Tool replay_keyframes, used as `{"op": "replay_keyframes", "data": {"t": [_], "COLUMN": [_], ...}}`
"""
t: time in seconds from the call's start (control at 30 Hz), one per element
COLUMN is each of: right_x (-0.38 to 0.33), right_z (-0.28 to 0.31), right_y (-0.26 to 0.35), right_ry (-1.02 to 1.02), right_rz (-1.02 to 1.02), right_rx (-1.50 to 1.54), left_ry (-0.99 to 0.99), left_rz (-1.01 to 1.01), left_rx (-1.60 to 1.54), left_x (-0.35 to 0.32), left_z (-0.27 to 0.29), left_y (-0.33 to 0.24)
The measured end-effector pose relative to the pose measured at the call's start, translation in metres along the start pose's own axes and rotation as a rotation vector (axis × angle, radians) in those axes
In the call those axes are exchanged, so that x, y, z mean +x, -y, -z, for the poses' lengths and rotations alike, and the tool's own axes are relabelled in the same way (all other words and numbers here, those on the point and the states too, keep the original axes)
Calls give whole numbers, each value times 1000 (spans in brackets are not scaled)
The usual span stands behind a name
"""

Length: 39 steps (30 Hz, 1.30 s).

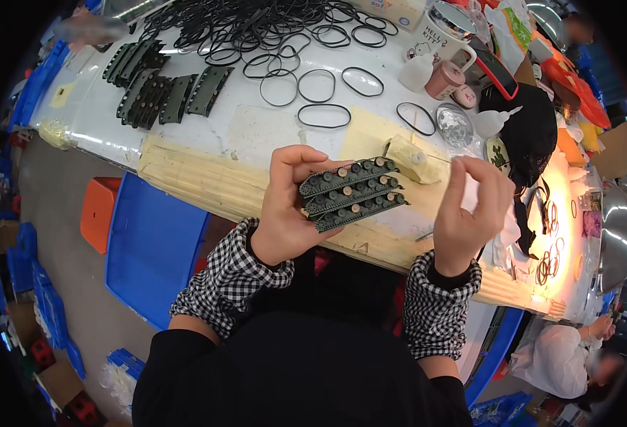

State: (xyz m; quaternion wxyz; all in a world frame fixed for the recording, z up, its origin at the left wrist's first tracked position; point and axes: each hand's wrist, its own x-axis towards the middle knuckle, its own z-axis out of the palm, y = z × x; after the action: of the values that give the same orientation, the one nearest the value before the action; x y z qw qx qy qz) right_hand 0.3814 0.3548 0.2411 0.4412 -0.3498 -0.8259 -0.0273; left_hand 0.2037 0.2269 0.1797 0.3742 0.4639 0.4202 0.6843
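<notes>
- Black-and-white checked cuffs (231, 281) cover both wrists at the lower centre of the frame.
- Left hand (285, 206), at centre, curls its grip around three dark green studded strips (352, 192), fanned one above another, thumb and fingers partly spread by their width.
- Right hand (475, 213), right of centre and apart from the strips, bends its grip with thumb and fingertips drawn close; whether anything is pinched between them cannot be told.
- A pale yellow lump (407, 162) sits just beyond the strips on the white desk (185, 140).
- Loose black rings (324, 127) lie across the desk at upper centre, with more dark green pieces (209, 91) at upper left.
- Farthest off, a heap of black bands (235, 21) fills the top, a white mug (428, 46) to its right.
</notes>
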Motion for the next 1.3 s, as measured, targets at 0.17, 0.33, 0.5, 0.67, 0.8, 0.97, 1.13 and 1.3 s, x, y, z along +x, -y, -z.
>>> {"op": "replay_keyframes", "data": {"t": [0.17, 0.33, 0.5, 0.67, 0.8, 0.97, 1.13, 1.3], "right_x": [-2, -5, -8, -9, -8, -8, -8, -7], "right_z": [15, 3, -3, -4, -5, -6, -6, -6], "right_y": [38, 62, 69, 70, 71, 72, 71, 71], "right_ry": [8, 170, 217, 213, 216, 217, 209, 227], "right_rz": [-222, -190, -246, -257, -253, -252, -299, -266], "right_rx": [657, 825, 849, 825, 813, 804, 837, 805], "left_ry": [59, 66, 66, 47, 40, 27, 28, 35], "left_rz": [35, -31, -31, -15, -27, 5, -15, -5], "left_rx": [8, -9, 44, 54, 93, 67, 55, 42], "left_x": [3, 1, 3, 2, 2, 1, 2, 3], "left_z": [-2, -9, -11, -13, -12, -11, -13, -12], "left_y": [0, 3, -3, -5, -5, -5, -4, -5]}}
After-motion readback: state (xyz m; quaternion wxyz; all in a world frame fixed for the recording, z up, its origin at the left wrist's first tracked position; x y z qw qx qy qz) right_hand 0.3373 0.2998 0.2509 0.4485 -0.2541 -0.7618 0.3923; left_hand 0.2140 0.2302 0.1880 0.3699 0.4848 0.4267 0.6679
